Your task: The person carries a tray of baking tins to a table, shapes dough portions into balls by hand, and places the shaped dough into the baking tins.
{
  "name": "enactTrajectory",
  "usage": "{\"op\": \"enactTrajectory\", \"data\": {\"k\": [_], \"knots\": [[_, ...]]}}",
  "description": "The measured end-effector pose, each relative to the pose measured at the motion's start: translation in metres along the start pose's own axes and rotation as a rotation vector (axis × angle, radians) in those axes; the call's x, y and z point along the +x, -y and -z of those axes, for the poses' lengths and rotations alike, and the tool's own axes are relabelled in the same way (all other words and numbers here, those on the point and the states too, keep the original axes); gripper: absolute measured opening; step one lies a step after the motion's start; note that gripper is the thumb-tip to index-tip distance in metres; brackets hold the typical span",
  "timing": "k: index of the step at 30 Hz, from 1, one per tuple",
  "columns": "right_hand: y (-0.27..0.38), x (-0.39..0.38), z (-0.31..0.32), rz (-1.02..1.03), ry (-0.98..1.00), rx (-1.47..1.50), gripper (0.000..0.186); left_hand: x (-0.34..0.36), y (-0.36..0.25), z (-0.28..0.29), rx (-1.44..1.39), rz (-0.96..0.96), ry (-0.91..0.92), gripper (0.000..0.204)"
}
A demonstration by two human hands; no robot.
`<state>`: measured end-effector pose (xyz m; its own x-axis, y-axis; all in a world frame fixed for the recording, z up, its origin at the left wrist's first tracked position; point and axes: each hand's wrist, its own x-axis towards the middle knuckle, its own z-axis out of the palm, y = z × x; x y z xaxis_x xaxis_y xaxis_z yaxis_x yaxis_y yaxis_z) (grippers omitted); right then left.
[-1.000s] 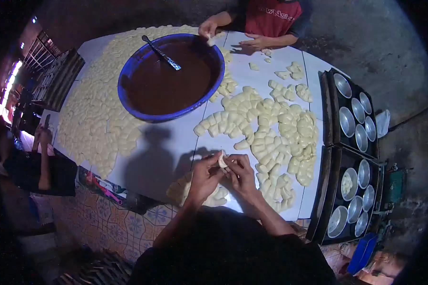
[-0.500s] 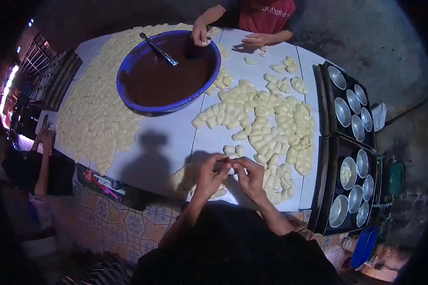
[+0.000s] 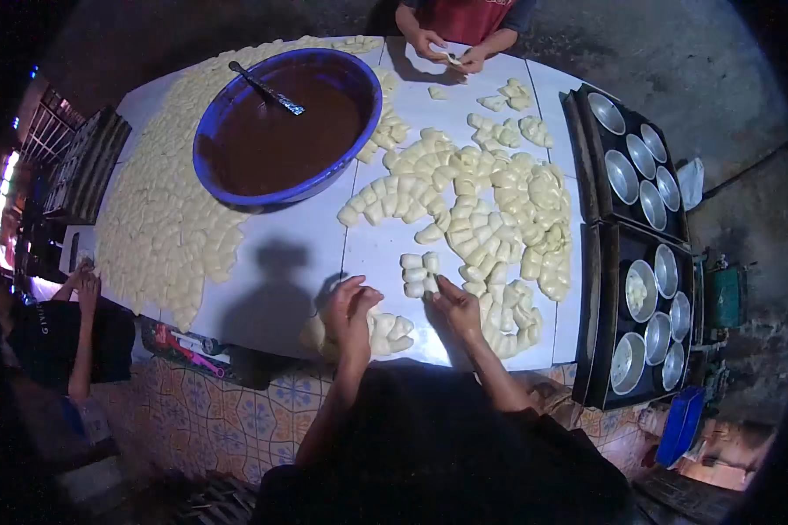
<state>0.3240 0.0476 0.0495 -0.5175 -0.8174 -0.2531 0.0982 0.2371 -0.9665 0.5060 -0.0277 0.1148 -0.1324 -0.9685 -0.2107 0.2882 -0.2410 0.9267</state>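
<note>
My right hand (image 3: 457, 311) reaches to a small cluster of pale dough pieces (image 3: 413, 273) on the white table, its fingertips closed at the lower right piece. To the left of the cluster, my left hand (image 3: 350, 319) hovers with fingers apart and nothing visible in it. Below and around that hand lie more loose dough pieces (image 3: 389, 334), partly hidden by it. A large spread of filled-looking dough pieces (image 3: 484, 236) lies just beyond my right hand.
A blue basin (image 3: 203, 159) of brown filling (image 3: 280, 140) holds a spoon-like utensil (image 3: 267, 89). Dough covers the table's left side (image 3: 162, 219). Black trays with round metal tins (image 3: 622, 178) stand right. A co-worker's hands (image 3: 451, 57) handle dough opposite; another person (image 3: 79, 302) works at left.
My hands have parted from their pinch together: the right moved down onto the cluster, the left drew away leftward and opened. The co-worker's hands opposite have come together around dough. The view shifted slightly.
</note>
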Motion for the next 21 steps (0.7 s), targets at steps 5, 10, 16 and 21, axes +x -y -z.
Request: {"op": "enactTrajectory", "data": {"k": [5,10,16,21], "knots": [[-0.007,0.0,0.013,-0.096,0.149,-0.296,0.049,-0.005,-0.003,0.018,0.124,-0.061,-0.062,0.018],[0.064,0.01,0.033,0.634,0.032,-1.136,0.044,-0.006,0.013,0.029,0.12,0.011,-0.058,0.015],[0.074,0.03,0.04,0.288,0.122,-0.545,0.02,-0.009,0.011,0.002,0.179,-0.132,0.208,0.018],[0.12,-0.01,-0.018,0.19,0.267,0.115,0.028,-0.014,-0.018,-0.026,0.232,-0.261,0.327,0.034]]}}
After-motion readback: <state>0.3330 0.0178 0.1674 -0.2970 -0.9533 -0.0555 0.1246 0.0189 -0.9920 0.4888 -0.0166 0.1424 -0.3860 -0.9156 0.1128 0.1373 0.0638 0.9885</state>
